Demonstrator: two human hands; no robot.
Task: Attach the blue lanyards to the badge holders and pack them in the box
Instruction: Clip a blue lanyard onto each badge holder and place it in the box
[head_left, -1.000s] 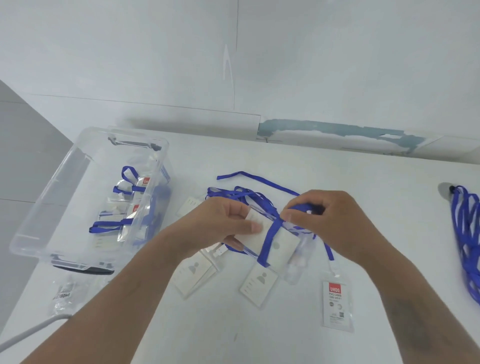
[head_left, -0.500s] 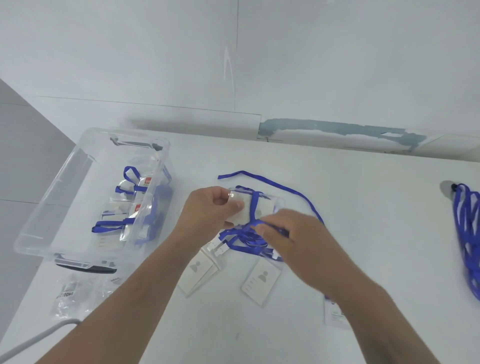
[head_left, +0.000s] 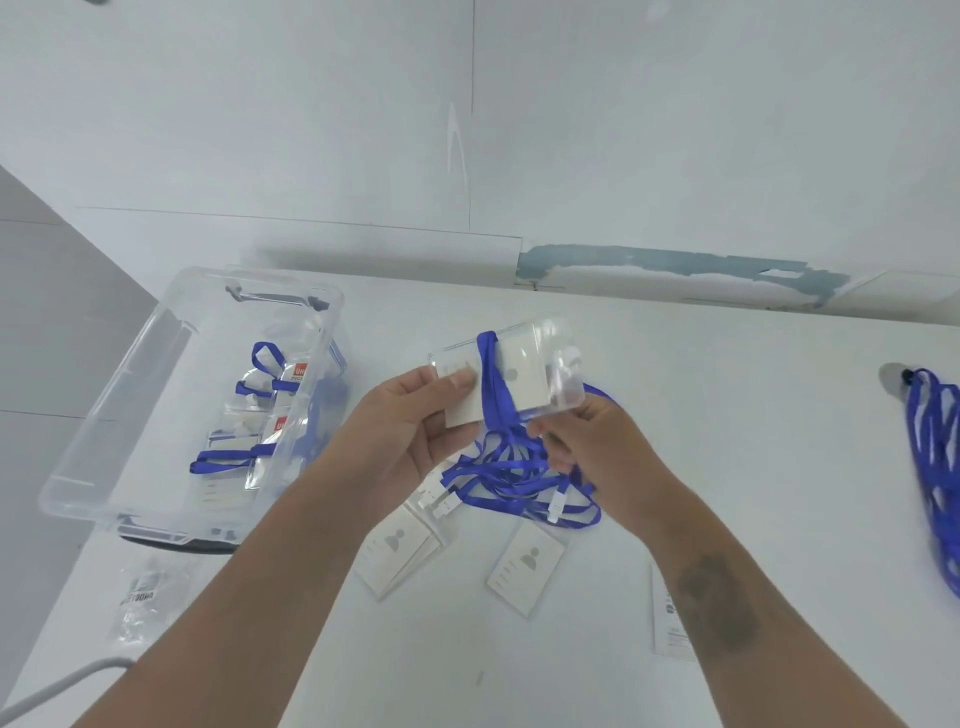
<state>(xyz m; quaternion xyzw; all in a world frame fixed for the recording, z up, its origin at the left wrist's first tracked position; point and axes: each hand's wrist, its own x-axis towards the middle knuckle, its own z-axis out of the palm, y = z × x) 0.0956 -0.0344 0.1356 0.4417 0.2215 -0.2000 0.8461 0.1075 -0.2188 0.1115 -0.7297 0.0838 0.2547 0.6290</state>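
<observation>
My left hand (head_left: 415, 421) pinches a clear badge holder (head_left: 519, 374) with a white card, lifted above the table. A blue lanyard (head_left: 498, 395) is wrapped across the holder and trails down into a loose bunch (head_left: 524, 483) below it. My right hand (head_left: 587, 441) grips the lanyard strands just under the holder's lower right edge. The clear plastic box (head_left: 130, 415) stands to the left and holds several badge holders bound with blue lanyards (head_left: 244, 441).
Loose badge holders (head_left: 397, 545) (head_left: 527, 566) lie on the white table beneath my hands, and another (head_left: 670, 618) shows beside my right forearm. A pile of blue lanyards (head_left: 935, 467) lies at the right edge. A crumpled plastic bag (head_left: 140, 597) sits below the box.
The holder has been lifted and turned while the lanyard was wound around it. My right hand moved from the holder's top down to the strands beneath it.
</observation>
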